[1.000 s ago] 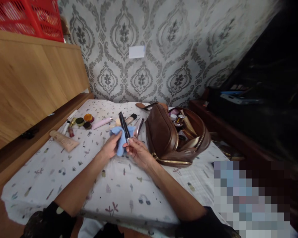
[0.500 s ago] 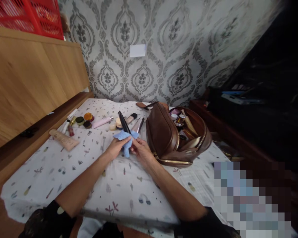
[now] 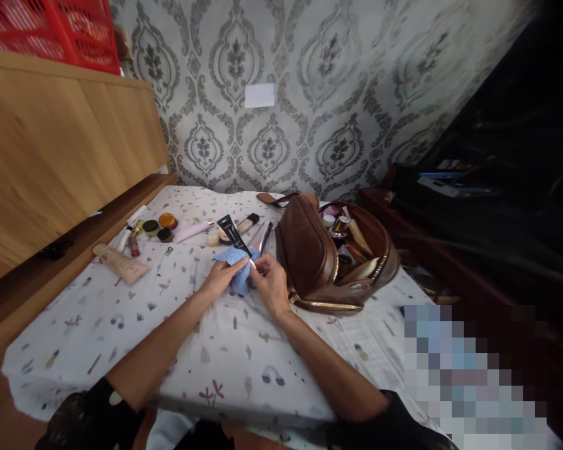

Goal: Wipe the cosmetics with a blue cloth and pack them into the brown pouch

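Observation:
My left hand is closed on a light blue cloth held over the patterned table cover. A slim black cosmetic tube sticks up and away from the cloth; my right hand pinches its near end with the fingers curled. Both hands meet just left of an open brown leather bag that holds several cosmetic items.
Cosmetics lie in a row behind my hands: a beige tube, small round pots, a pink stick, a foundation bottle. A wooden cabinet with a red crate stands left; dark furniture right.
The black tube has tilted and turned in my fingers. The cloth has bunched up round its lower end, and my right hand has shifted up closer to the bag.

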`<state>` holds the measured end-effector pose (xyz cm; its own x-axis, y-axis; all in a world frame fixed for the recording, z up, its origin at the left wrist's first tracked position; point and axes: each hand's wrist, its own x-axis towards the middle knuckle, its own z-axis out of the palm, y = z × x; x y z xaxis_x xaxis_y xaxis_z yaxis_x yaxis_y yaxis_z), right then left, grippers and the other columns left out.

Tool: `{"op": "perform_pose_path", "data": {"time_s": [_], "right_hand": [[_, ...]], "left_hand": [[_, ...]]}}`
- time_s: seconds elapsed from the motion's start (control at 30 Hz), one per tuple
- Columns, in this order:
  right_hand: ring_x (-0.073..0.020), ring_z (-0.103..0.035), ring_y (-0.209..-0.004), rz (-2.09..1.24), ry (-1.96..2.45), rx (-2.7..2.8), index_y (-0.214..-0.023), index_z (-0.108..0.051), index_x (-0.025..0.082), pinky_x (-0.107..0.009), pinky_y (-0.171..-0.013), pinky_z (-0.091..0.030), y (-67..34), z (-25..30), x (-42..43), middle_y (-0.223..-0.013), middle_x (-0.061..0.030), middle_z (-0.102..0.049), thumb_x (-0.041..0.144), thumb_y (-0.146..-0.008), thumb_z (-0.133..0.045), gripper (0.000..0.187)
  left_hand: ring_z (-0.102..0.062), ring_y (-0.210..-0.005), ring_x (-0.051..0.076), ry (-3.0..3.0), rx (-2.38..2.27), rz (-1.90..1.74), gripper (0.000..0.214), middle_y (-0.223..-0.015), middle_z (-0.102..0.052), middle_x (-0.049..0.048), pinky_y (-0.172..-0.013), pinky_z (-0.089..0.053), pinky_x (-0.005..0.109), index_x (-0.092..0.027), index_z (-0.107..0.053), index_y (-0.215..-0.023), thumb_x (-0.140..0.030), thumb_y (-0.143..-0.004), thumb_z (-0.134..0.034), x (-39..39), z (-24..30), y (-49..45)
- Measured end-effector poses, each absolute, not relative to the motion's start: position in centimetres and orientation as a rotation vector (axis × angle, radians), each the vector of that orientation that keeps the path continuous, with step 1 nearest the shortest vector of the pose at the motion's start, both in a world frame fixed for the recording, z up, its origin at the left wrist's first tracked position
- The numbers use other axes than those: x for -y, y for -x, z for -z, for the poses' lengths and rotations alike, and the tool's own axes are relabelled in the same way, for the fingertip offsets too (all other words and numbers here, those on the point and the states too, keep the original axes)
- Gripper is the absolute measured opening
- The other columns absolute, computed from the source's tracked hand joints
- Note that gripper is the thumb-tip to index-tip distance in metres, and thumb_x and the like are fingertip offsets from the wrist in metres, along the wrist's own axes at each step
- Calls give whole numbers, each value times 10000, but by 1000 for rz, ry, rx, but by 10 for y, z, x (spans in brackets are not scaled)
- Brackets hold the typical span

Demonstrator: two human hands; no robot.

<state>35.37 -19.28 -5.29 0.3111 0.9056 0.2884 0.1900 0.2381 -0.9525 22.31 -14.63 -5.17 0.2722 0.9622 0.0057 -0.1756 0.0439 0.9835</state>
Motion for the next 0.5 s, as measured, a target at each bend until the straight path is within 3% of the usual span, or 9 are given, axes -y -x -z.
{"op": "perform_pose_path", "data": {"time_s": [0.23, 0.5], "right_hand": [[-133, -489, -579, -492, 1401, 1333, -745, -530, 218, -263, -587, -381, -351, 49, 201, -639, 27, -578, 321, -785, -619, 142], [-133, -519, -572, -861, 1155, 1199, -717, -546, 210, -260, -551, -420, -347, 53, 194, -624, 21, -567, 482, -740, -725, 327]], "left_hand": [[-692, -848, 217, -999, -857, -1102, 510, -848, -772, 72, -819, -527, 321, -151, -774, -832, -532, -524, -917, 150, 46, -226], [-654, -697, 156, -781, -764, -1128, 443, -724, -703, 11, -660, -516, 260, -167, -702, -807, -464, -567, -926, 144, 43, -226]]}}
